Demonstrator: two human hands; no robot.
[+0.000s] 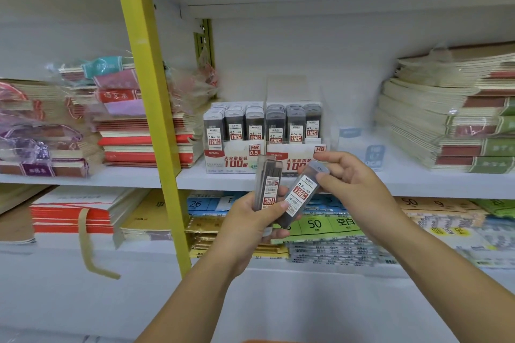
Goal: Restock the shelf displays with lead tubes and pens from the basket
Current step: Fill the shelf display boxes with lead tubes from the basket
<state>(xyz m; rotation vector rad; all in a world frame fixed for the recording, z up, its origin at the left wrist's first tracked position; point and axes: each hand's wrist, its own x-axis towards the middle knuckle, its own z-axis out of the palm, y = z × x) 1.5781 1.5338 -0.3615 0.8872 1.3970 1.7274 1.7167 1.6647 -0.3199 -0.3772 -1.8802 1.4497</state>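
Just below and in front of the 0.7 display box [320,149], two lead tubes are held clear of the shelf [217,179]. The 0.7 lead tube [302,189] is tilted: its long axis runs from lower left, in the left hand [250,220], up to the right, with the cap end aimed toward that box. The cap end is pinched by the fingers [331,175] of the right hand [351,178], which are curled and closed on it. The lower end is pressed by the left thumb [278,207]. The second lead tube [267,181] is gripped near upright in the left hand, to the left of the tilted one, with its label upside down; its size cannot be read. The right hand is nearer the box. The 0.5 display box [237,160] is set touching the 0.7 box on its left. Judged next: the 0.7 tube is to be freed from the left thumb, stood upright and slotted into the box, where the front rows look full.
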